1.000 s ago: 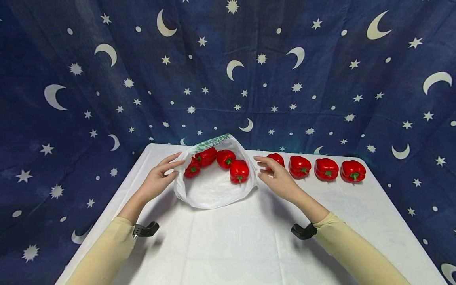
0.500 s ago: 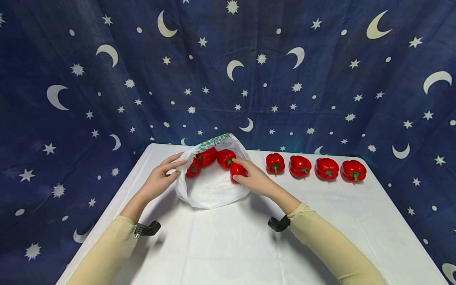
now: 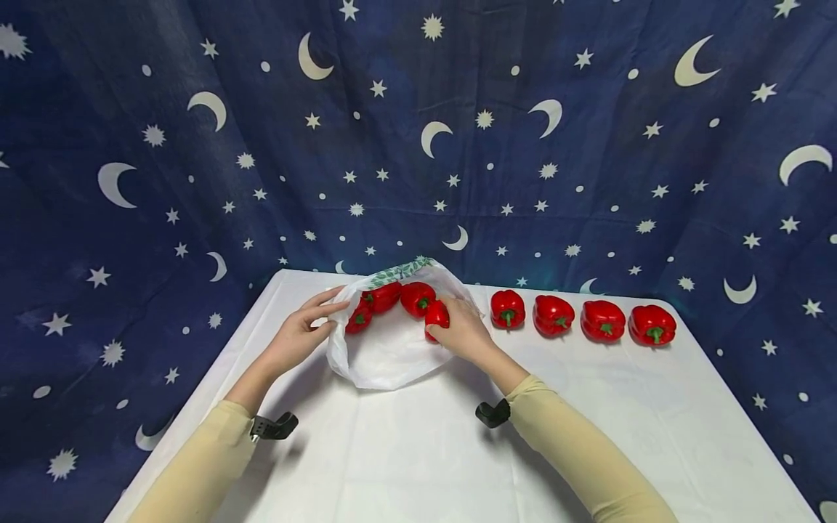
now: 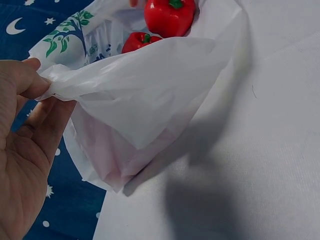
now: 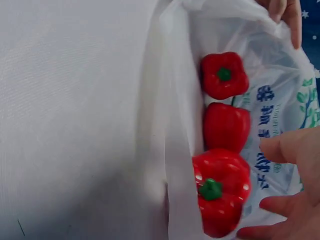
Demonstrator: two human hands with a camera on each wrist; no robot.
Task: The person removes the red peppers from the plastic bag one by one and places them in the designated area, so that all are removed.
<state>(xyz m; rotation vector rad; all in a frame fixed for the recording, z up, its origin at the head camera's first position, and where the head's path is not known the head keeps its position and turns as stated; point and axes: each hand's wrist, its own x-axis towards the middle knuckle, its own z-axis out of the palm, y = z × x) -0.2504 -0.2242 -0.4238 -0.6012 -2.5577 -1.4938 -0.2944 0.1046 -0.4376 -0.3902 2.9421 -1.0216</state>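
A white plastic bag [image 3: 386, 367] with a green leaf print lies open on the table, several red bell peppers inside it. My left hand [image 3: 297, 334] pinches the bag's left rim between thumb and fingers, clear in the left wrist view. Reaching into the bag's right side, my right hand [image 3: 466, 330] grips the rightmost bell pepper [image 3: 436, 317] there, thumb in front and fingers behind and above. Fingers [image 5: 285, 147] show spread beside a large bell pepper [image 5: 220, 192] in the right wrist view. The palm hides part of the gripped pepper.
On the white-covered table [image 3: 418, 450], a row of several more red bell peppers [image 3: 552, 316] stands to the right of the bag. Behind the table hangs a dark blue cloth [image 3: 392, 145] with moons and stars.
My right hand has moved left from the bag's right rim into the bag and onto the rightmost pepper. The left hand stays at the left rim. The head view has tilted slightly upward.
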